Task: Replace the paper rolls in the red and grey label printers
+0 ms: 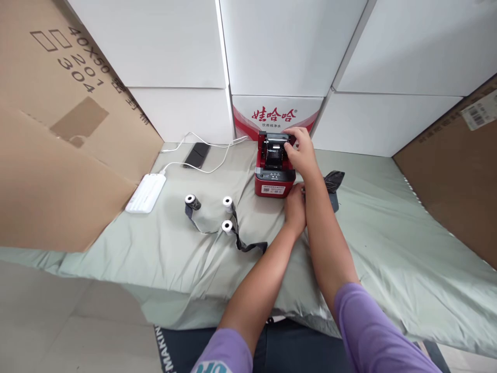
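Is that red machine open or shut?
Open: the red machine has its dark inner parts exposed from above, with the right hand at its edge.

The left cardboard box (pixel 66 171) reads "40X50", "201", "304" and "密封桶". The white box (pixel 277 115) reads "娃哈哈®", with "饮用纯净水" beneath. Dark fabric (pixel 213 349) shows "MAKIN". Lettering on the label (pixel 273 190) of the red machine (pixel 275 175) is illegible.

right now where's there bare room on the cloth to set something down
Widest: the cloth between the dark item and the carton at the picture's right. Smaller: between the white power bank and the small rolls. Crowded: around the red printer, with the left hand by its side and the right hand at its top.
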Tool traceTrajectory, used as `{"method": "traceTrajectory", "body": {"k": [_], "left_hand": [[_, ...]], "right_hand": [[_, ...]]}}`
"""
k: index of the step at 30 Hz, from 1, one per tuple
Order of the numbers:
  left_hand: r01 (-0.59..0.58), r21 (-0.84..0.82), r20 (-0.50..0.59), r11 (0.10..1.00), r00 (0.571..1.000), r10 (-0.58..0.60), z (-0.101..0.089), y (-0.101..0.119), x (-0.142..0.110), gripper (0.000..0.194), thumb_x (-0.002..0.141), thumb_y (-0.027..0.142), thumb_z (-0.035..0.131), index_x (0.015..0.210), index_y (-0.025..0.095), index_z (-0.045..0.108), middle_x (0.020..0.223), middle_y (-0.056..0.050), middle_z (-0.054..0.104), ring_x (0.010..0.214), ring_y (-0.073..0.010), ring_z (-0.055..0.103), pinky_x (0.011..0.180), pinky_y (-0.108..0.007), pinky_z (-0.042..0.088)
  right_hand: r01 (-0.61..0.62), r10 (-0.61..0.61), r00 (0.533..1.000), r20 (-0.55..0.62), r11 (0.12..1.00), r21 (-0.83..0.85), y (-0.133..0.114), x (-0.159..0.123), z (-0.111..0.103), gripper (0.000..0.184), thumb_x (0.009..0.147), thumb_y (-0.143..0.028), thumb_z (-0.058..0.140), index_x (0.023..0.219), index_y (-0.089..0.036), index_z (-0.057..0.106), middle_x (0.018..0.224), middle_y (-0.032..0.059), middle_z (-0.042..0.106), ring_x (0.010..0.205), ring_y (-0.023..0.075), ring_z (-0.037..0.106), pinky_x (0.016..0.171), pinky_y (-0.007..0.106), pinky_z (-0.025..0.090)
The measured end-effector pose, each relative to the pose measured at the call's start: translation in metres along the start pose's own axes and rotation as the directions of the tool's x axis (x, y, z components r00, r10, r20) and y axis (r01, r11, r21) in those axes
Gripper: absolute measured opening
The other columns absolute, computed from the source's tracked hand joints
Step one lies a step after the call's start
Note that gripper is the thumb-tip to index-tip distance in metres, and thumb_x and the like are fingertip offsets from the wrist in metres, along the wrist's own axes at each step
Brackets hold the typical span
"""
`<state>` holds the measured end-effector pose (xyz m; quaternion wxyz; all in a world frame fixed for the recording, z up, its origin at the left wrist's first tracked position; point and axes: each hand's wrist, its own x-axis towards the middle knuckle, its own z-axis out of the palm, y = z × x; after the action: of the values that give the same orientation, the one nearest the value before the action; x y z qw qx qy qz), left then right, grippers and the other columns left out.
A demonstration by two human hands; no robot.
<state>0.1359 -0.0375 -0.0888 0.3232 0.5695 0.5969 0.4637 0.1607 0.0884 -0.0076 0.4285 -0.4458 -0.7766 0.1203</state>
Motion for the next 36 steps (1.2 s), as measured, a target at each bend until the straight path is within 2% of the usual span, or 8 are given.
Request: {"method": "traceTrajectory", "body": {"k": [5,9,12,15,20,26,30,36], "left_hand": [[-0.052,-0.042,-0.177,0.998,0.983,0.044,-0.015,0.016,-0.010,0.019,0.095,0.016,0.045,0.099,0.024,0.062,0.104,-0.002,0.075,0.096,-0.0163,0.069,0.087,-0.028,0.053],[-0.070,-0.008,-0.364,0.997,0.929,0.063,-0.051,0.042,-0.003,0.024,0.098,0.018,0.035,0.100,0.024,0.059,0.106,-0.005,0.074,0.098,-0.0160,0.068,0.087,-0.027,0.052],[0.051,0.227,-0.323,0.973,0.946,0.026,-0.079,0.055,0.023,0.019,0.092,0.018,0.048,0.105,0.026,0.059,0.120,-0.006,0.072,0.121,-0.0244,0.060,0.105,-0.039,0.046],[0.171,0.426,-0.250,0.888,0.966,-0.065,-0.092,0.054,0.059,0.015,0.090,0.023,0.053,0.103,0.025,0.061,0.134,-0.011,0.067,0.141,-0.0352,0.043,0.115,-0.059,0.033],[0.123,0.571,-0.139,0.812,0.989,-0.053,-0.090,0.041,0.089,0.011,0.091,0.026,0.052,0.090,0.025,0.063,0.135,-0.013,0.066,0.145,-0.0364,0.038,0.118,-0.068,0.022],[0.073,0.485,-0.292,0.871,0.953,0.082,-0.088,0.038,0.057,0.015,0.087,0.013,0.049,0.091,0.027,0.053,0.108,-0.001,0.073,0.121,-0.0217,0.059,0.117,-0.050,0.029],[0.012,0.368,-0.407,0.930,0.901,0.149,-0.082,0.025,0.041,0.025,0.083,0.003,0.041,0.090,0.027,0.049,0.094,0.003,0.076,0.098,-0.0170,0.068,0.116,-0.042,0.029],[-0.162,0.366,-0.552,0.917,0.755,0.353,-0.066,-0.006,0.034,0.022,0.084,0.005,0.043,0.079,0.024,0.054,0.086,-0.002,0.074,0.091,-0.0194,0.066,0.110,-0.039,0.034]], "right_hand": [[-0.056,0.050,0.998,0.050,0.990,0.127,0.006,0.006,-0.005,0.050,0.084,-0.025,0.052,0.133,-0.023,0.060,0.144,0.0118,0.058,0.135,0.0283,0.052,0.114,0.049,0.046],[-0.088,0.077,0.996,0.055,0.967,0.241,0.017,0.011,-0.005,0.052,0.082,-0.023,0.052,0.133,-0.024,0.060,0.143,0.0102,0.061,0.137,0.0261,0.053,0.119,0.049,0.042],[-0.112,0.102,0.994,0.049,0.948,0.297,0.021,0.012,-0.002,0.053,0.081,-0.022,0.051,0.133,-0.023,0.060,0.144,0.0097,0.061,0.138,0.0243,0.054,0.121,0.048,0.040],[-0.127,0.122,0.992,0.036,0.934,0.334,0.020,0.012,-0.001,0.052,0.081,-0.021,0.051,0.132,-0.021,0.061,0.145,0.0100,0.061,0.138,0.0232,0.054,0.122,0.045,0.039],[-0.136,0.135,0.990,0.029,0.920,0.368,0.017,0.009,-0.003,0.052,0.080,-0.021,0.051,0.131,-0.021,0.062,0.145,0.0104,0.061,0.137,0.0230,0.055,0.122,0.044,0.039],[-0.115,0.114,0.993,0.025,0.917,0.381,0.018,0.008,-0.004,0.049,0.081,-0.022,0.050,0.129,-0.019,0.061,0.143,0.0114,0.062,0.136,0.0211,0.056,0.121,0.038,0.041],[-0.092,0.100,0.995,0.004,0.901,0.424,0.019,0.009,-0.007,0.041,0.081,-0.022,0.052,0.121,-0.018,0.064,0.131,0.0122,0.068,0.124,0.0227,0.062,0.114,0.041,0.046],[-0.164,0.154,0.986,0.056,0.918,0.362,0.016,0.007,-0.012,0.023,0.082,-0.021,0.054,0.099,-0.018,0.069,0.092,0.0068,0.071,0.089,0.0215,0.065,0.092,0.041,0.054]]}}
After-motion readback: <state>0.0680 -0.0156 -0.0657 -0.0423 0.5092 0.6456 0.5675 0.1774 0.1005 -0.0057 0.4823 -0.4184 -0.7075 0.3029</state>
